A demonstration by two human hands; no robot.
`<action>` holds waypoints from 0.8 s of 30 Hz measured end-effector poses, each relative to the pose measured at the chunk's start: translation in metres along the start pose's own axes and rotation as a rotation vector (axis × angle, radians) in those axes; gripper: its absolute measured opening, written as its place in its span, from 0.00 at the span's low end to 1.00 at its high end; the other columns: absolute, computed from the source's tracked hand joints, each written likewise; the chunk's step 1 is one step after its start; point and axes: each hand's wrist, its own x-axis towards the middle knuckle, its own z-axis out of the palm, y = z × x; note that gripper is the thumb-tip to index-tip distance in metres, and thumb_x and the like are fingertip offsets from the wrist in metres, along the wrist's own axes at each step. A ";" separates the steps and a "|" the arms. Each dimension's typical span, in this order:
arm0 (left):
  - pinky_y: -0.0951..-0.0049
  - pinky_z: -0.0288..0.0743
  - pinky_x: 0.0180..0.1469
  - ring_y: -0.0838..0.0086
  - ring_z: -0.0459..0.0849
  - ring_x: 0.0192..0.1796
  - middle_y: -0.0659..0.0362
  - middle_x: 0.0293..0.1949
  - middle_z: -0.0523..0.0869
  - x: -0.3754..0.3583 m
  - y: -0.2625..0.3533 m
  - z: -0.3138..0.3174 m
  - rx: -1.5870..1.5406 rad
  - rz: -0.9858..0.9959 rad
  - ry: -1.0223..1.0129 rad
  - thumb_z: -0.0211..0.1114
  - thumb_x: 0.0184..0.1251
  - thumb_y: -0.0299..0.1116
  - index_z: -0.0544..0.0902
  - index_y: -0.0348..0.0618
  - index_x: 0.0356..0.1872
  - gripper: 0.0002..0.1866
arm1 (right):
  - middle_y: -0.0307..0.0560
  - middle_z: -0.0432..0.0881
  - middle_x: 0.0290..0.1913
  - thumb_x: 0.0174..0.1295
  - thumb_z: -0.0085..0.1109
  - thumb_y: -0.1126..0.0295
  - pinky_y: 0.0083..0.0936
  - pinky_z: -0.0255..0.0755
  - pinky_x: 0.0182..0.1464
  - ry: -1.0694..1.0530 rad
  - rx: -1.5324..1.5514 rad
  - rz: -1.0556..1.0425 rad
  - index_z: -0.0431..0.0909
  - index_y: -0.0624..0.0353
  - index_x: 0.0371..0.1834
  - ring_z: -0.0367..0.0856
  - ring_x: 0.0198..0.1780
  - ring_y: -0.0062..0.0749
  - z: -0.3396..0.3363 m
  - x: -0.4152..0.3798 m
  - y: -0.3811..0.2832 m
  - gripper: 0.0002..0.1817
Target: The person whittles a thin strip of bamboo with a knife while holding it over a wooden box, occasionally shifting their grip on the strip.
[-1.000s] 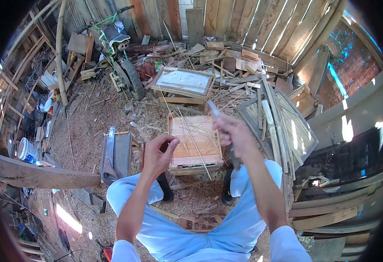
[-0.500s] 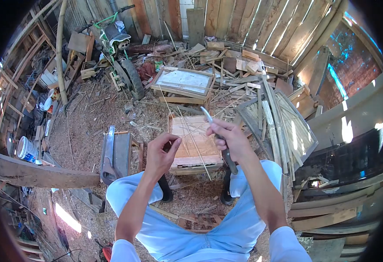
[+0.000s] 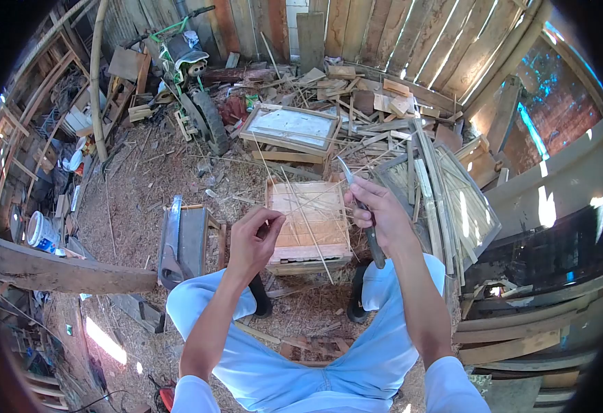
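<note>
My right hand is wrapped round a knife with a dark handle; its narrow curved blade points up and away from me. Opposite it, my left hand is closed in a pinch on a thin strip, which runs up and to the right towards the knife. Both hands hover over a shallow wooden box between my knees. Several long thin strips lie across the box, their ends sticking out over its rim.
A handsaw rests on a small stool-like box at the left. Beyond the wooden box stands a framed panel. Scrap wood piles up behind, near a bicycle-like vehicle. Long boards lean at the right.
My right hand has moved a little right and turned, so the blade sits further from my left hand. The left hand stays nearly in place, still pinching.
</note>
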 end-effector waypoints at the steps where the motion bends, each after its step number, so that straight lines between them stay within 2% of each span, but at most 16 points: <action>1: 0.77 0.63 0.22 0.77 0.72 0.20 0.58 0.24 0.78 0.000 0.000 0.000 0.016 0.001 -0.003 0.67 0.59 0.23 0.82 0.37 0.32 0.03 | 0.38 0.77 0.33 0.68 0.53 0.71 0.09 0.55 0.19 0.002 -0.002 -0.002 0.74 0.61 0.59 0.62 0.21 0.12 0.001 -0.001 0.001 0.17; 5: 0.77 0.63 0.22 0.77 0.72 0.20 0.58 0.24 0.78 0.002 0.004 0.005 0.020 0.024 0.005 0.67 0.59 0.23 0.82 0.37 0.32 0.03 | 0.39 0.78 0.35 0.68 0.53 0.71 0.10 0.56 0.19 0.003 -0.085 0.115 0.75 0.62 0.57 0.62 0.21 0.13 0.018 -0.004 0.024 0.15; 7: 0.76 0.64 0.22 0.77 0.72 0.20 0.59 0.25 0.78 0.002 0.006 0.005 0.031 0.047 0.013 0.67 0.59 0.22 0.82 0.38 0.32 0.02 | 0.37 0.77 0.32 0.68 0.54 0.69 0.10 0.55 0.19 -0.095 -0.086 0.159 0.76 0.63 0.53 0.62 0.19 0.11 0.022 -0.003 0.033 0.14; 8: 0.76 0.64 0.22 0.77 0.72 0.20 0.59 0.25 0.78 0.003 0.007 0.005 0.033 0.048 0.011 0.67 0.59 0.22 0.82 0.38 0.32 0.02 | 0.39 0.78 0.32 0.68 0.55 0.69 0.09 0.55 0.18 -0.075 -0.069 0.156 0.76 0.64 0.50 0.63 0.20 0.12 0.020 -0.002 0.029 0.13; 14: 0.77 0.65 0.24 0.78 0.73 0.22 0.59 0.25 0.79 0.008 0.006 0.005 0.009 0.074 -0.007 0.67 0.59 0.22 0.83 0.37 0.33 0.02 | 0.40 0.79 0.33 0.67 0.55 0.71 0.09 0.56 0.18 -0.046 -0.033 0.164 0.74 0.65 0.53 0.62 0.19 0.12 0.017 -0.004 0.014 0.14; 16: 0.76 0.67 0.24 0.75 0.74 0.21 0.58 0.25 0.79 0.009 0.008 0.004 0.006 0.074 -0.033 0.66 0.58 0.22 0.82 0.38 0.32 0.03 | 0.40 0.79 0.34 0.67 0.54 0.71 0.09 0.55 0.18 -0.040 -0.055 0.165 0.74 0.65 0.53 0.62 0.19 0.11 0.013 -0.004 0.012 0.14; 19: 0.76 0.68 0.24 0.75 0.76 0.22 0.57 0.25 0.79 0.006 -0.001 -0.004 0.020 0.048 0.013 0.67 0.58 0.22 0.82 0.37 0.32 0.03 | 0.42 0.79 0.36 0.68 0.53 0.72 0.10 0.56 0.19 0.068 -0.163 0.088 0.71 0.65 0.59 0.62 0.22 0.12 -0.010 0.000 0.001 0.18; 21: 0.76 0.68 0.24 0.75 0.76 0.22 0.57 0.25 0.79 0.006 -0.003 -0.011 0.032 0.041 0.015 0.67 0.58 0.22 0.82 0.37 0.32 0.03 | 0.41 0.78 0.36 0.68 0.53 0.72 0.10 0.56 0.18 0.051 0.065 -0.070 0.71 0.65 0.59 0.63 0.21 0.12 -0.029 0.005 -0.012 0.18; 24: 0.76 0.68 0.24 0.75 0.76 0.22 0.57 0.25 0.79 0.005 -0.005 -0.010 0.045 0.059 0.027 0.67 0.58 0.22 0.82 0.37 0.32 0.03 | 0.40 0.78 0.35 0.68 0.52 0.72 0.10 0.56 0.18 0.123 0.010 -0.057 0.71 0.65 0.59 0.62 0.21 0.12 -0.021 0.000 -0.008 0.17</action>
